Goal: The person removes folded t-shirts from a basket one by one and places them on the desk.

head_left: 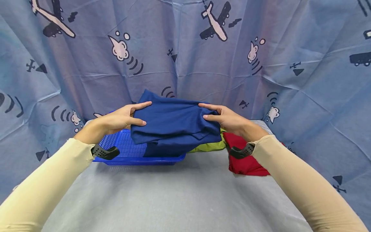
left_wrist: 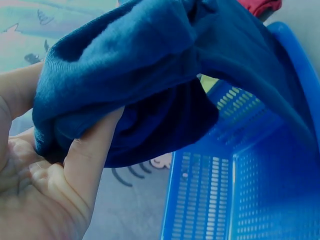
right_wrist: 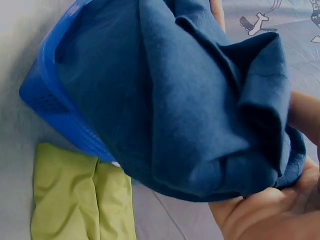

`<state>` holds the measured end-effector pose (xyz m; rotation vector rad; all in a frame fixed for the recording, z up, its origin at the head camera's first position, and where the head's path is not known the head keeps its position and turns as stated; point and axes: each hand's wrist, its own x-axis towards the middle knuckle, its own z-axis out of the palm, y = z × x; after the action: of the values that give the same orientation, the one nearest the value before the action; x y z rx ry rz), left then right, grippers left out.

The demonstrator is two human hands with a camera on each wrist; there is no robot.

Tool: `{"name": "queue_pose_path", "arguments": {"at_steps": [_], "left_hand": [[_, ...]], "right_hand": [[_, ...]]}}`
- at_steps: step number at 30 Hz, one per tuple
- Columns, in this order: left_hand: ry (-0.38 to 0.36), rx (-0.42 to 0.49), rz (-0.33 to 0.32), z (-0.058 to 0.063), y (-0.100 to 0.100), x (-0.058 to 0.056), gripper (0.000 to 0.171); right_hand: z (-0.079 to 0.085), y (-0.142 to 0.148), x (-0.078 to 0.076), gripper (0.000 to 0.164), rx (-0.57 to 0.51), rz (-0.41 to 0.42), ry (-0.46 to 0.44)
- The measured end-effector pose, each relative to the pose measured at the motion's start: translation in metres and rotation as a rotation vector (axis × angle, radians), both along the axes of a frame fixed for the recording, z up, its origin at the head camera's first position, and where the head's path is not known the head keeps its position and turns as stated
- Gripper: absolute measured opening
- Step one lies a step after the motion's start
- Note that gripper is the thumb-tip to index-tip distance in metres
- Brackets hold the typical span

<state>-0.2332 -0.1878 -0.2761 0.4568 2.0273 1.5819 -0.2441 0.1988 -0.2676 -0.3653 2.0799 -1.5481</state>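
Note:
A folded dark blue cloth (head_left: 174, 117), perhaps a garment, is held up between both hands above the right part of a blue plastic basket (head_left: 127, 145). My left hand (head_left: 120, 119) grips its left end, with thumb and a finger on the near face and the other fingers behind. At the opposite end my right hand (head_left: 227, 118) pinches the bunched fabric the same way. A lower fold of the cloth hangs down to the basket's front rim. In the left wrist view the cloth (left_wrist: 125, 70) loops over the fingers; in the right wrist view its layers (right_wrist: 195, 110) look loosely creased.
Right of the basket lies a folded yellow-green cloth (right_wrist: 75, 195), partly behind the blue one. Farther right is a folded red cloth (head_left: 246, 162), overlapped by my right wrist. All stand on a pale grey surface (head_left: 174, 196), with a printed blue curtain (head_left: 185, 58) behind.

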Motion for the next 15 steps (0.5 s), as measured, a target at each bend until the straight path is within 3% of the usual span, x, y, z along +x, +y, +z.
{"name": "queue_pose_path", "arguments": {"at_steps": [15], "left_hand": [[-0.034, 0.011, -0.069, 0.001, 0.046, -0.006, 0.087]], "right_hand": [[0.006, 0.044, 0.008, 0.062, 0.05, -0.052, 0.026]]}}
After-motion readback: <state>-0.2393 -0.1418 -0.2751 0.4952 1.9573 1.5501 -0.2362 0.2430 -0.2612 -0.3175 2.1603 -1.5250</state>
